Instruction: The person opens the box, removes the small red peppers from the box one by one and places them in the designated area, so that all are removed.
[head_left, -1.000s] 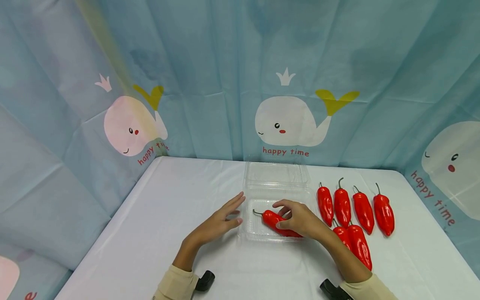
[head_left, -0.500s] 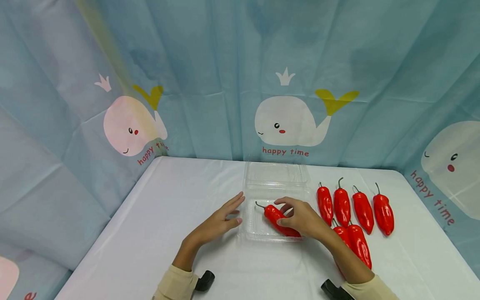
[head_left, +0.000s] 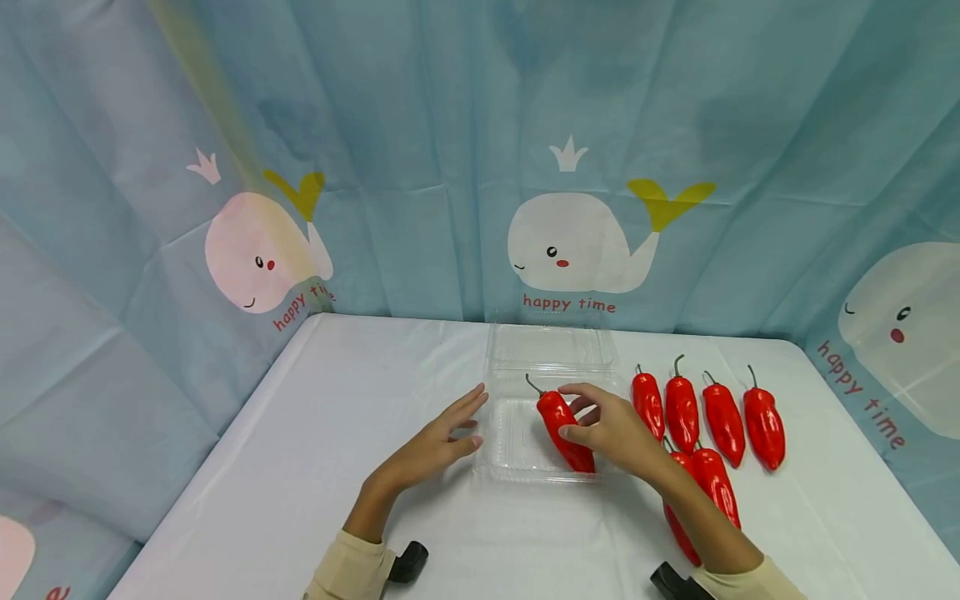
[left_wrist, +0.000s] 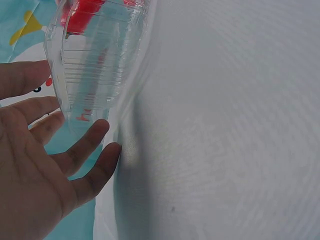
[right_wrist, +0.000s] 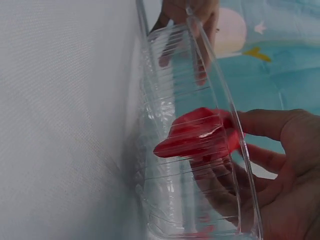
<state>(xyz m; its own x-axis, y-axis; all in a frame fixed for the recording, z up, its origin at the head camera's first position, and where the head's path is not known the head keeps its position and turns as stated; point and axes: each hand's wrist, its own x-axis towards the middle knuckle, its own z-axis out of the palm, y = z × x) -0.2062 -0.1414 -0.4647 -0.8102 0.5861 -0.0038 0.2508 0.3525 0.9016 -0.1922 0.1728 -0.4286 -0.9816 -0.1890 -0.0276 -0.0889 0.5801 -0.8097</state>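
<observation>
My right hand [head_left: 611, 425] grips a glossy red chili pepper [head_left: 558, 421] by its side, over the right half of a clear plastic clamshell box [head_left: 510, 475]. The pepper's green stem points away to the back left, and its tip is low near the box's front wall. Through the clear wall, the right wrist view shows the pepper [right_wrist: 195, 135] between thumb and fingers. At the box's left side my left hand [head_left: 435, 446] is held with fingers spread. Beside the box wall [left_wrist: 90, 65], in the left wrist view, those fingers are extended and hold nothing.
Several more red peppers [head_left: 723, 421] lie right of the box, two of them [head_left: 712, 483] partly behind the right forearm. The box's lid [head_left: 551, 346] lies folded back toward the whale-print curtain [head_left: 420, 208]. A white cloth [head_left: 360, 375] covers the table.
The pepper has turned from lying slantwise toward a more upright line, its stem end moving back and right. My right hand has shifted slightly with it; the left hand stays put.
</observation>
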